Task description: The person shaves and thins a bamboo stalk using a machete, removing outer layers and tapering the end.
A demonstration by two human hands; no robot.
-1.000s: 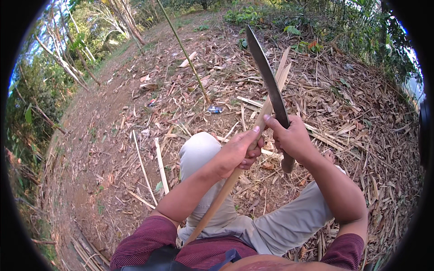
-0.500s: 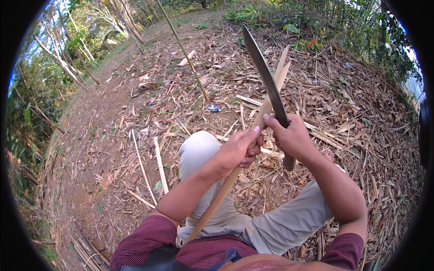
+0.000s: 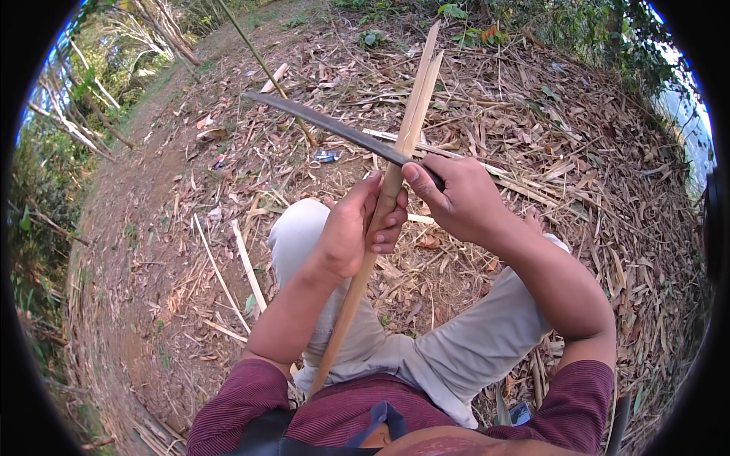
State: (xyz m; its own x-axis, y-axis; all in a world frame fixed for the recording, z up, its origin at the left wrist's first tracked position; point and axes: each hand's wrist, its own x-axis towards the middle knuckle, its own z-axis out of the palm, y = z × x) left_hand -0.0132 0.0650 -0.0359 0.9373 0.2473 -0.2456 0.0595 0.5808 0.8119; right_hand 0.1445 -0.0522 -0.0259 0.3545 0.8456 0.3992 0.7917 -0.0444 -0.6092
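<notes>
A long split bamboo strip (image 3: 346,315) slants from my lap up and away between my bent knees. Its far end is forked into two pale prongs. My left hand (image 3: 350,232) is wrapped around the strip near its middle, thumb along the upper side. In my right hand (image 3: 465,199) is a machete (image 3: 319,127), held near the base of the blade; the handle is hidden by the hand. The dark blade lies across the strip just beyond my left hand, its tip pointing to the far left.
Dry leaves and bamboo shavings litter the sloping ground. Thin loose strips (image 3: 248,264) lie left of my knee. A green pole (image 3: 268,74) slants up from the ground ahead, near a small blue wrapper (image 3: 327,156). Bushes (image 3: 585,45) stand at the far right.
The machete has swung from pointing away to lying across the strip, tip leftward. My left hand has shifted left and turned its palm side inward. The strip stands a little steeper.
</notes>
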